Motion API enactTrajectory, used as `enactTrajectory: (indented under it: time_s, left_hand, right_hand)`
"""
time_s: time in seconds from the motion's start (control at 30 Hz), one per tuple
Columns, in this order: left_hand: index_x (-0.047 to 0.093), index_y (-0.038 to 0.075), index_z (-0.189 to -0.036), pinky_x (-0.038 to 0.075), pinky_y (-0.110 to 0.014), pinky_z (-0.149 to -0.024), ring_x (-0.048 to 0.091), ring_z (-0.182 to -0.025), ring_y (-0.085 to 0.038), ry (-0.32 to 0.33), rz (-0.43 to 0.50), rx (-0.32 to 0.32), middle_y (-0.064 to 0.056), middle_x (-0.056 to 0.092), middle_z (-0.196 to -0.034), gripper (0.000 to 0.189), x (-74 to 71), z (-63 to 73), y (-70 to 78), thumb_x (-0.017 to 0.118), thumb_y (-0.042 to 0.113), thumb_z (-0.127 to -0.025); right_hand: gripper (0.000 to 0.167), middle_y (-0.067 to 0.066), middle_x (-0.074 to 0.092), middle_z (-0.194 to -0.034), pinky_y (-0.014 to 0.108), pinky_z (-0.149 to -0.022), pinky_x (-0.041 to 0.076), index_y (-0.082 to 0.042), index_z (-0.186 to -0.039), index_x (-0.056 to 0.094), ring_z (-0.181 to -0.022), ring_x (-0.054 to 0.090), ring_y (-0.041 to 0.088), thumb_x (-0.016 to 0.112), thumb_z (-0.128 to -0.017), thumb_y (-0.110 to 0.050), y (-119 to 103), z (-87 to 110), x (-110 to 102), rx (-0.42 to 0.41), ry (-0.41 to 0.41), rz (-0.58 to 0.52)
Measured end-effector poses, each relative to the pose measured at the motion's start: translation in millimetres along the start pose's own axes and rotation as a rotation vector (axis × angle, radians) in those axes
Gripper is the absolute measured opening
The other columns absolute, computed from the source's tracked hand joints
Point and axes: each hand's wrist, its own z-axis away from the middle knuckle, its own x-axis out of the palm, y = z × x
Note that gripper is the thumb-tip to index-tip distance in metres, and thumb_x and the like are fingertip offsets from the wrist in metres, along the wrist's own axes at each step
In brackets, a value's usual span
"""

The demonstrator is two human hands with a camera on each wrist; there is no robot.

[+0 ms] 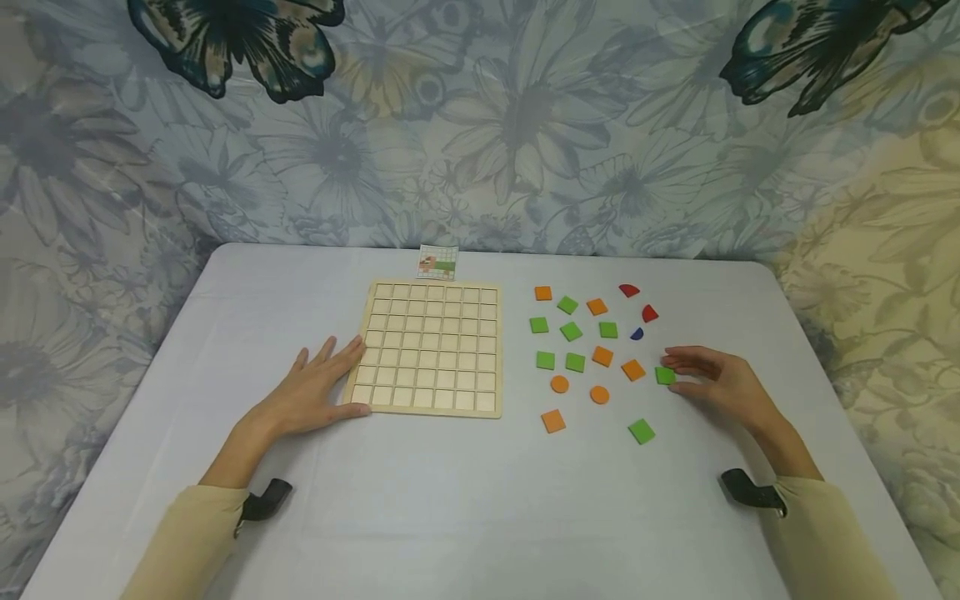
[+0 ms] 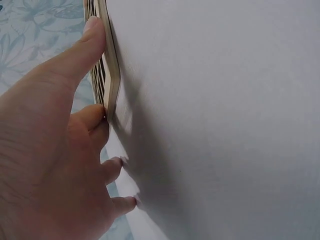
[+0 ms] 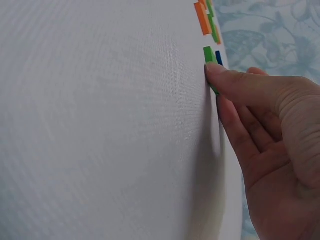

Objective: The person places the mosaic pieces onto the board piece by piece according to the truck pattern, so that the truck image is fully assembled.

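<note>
A wooden grid board (image 1: 431, 342) lies left of centre on the white table. Along its left side rests my left hand (image 1: 303, 396), fingers spread, with the index finger and thumb at the edge. The left wrist view shows the thumb against the rim of the board (image 2: 114, 82). On the right, my right hand (image 1: 726, 387) pinches a green square tile (image 1: 665, 376) between thumb and fingers. In the right wrist view the thumb lies on that green tile (image 3: 209, 54), close over the cloth.
Green square tiles (image 1: 572, 332), orange squares (image 1: 602, 356) and orange discs (image 1: 599, 395) lie scattered right of the board. Beyond them are red wedge pieces (image 1: 629, 291) and a blue half-round piece (image 1: 637, 334). A small pattern card (image 1: 437, 262) sits behind the board.
</note>
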Motion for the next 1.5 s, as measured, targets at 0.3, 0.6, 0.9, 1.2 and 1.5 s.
enactTrajectory:
  time_s: [0.3,0.6,0.9,1.2,1.5]
  left_hand:
    - [0.025,0.008,-0.156,0.000,-0.069,-0.112,0.008,-0.147,-0.044,0.007,-0.005,-0.017,-0.008,0.018,-0.163,0.101,3.3,3.4,5.0,0.067,0.063,-0.082]
    - [0.024,0.008,-0.156,-0.001,-0.069,-0.112,0.008,-0.148,-0.043,0.028,0.006,-0.019,-0.007,0.018,-0.163,0.101,7.2,5.9,7.1,0.069,0.061,-0.082]
    - [0.023,0.010,-0.156,0.000,-0.068,-0.113,0.008,-0.148,-0.041,0.035,-0.013,-0.025,-0.005,0.017,-0.163,0.102,10.0,6.3,6.8,0.066,0.064,-0.082]
    - [0.021,0.011,-0.157,-0.001,-0.068,-0.112,0.007,-0.148,-0.041,0.028,-0.020,-0.018,-0.004,0.015,-0.164,0.103,11.1,4.7,4.8,0.065,0.065,-0.082]
    - [0.020,0.009,-0.157,-0.001,-0.069,-0.112,0.007,-0.148,-0.043,0.008,-0.013,-0.025,-0.007,0.015,-0.163,0.102,6.5,6.3,9.3,0.066,0.062,-0.083]
  right_hand:
    - [0.051,0.021,0.068,-0.114,0.007,-0.083,0.047,0.000,-0.127,0.062,-0.095,0.063,-0.006,0.079,-0.079,0.002,-2,0.9,1,0.000,0.029,-0.001]
    - [0.047,0.016,0.070,-0.112,0.006,-0.083,0.046,-0.003,-0.126,0.063,-0.095,0.063,-0.007,0.079,-0.081,-0.003,-4,-0.9,1,0.031,0.056,-0.004]
    - [0.044,0.018,0.069,-0.115,0.005,-0.085,0.044,-0.002,-0.126,0.063,-0.099,0.059,-0.010,0.077,-0.085,-0.009,-23,-9.8,1,-0.014,0.038,0.028]
    - [0.043,0.018,0.066,-0.120,0.005,-0.086,0.043,-0.001,-0.126,0.063,-0.100,0.057,-0.011,0.076,-0.085,-0.007,-40,-21.8,9,-0.032,0.010,0.020]
    - [0.044,0.016,0.068,-0.118,0.007,-0.089,0.044,-0.002,-0.126,0.063,-0.101,0.060,-0.006,0.076,-0.085,-0.005,-53,-33.0,15,-0.090,-0.026,-0.015]
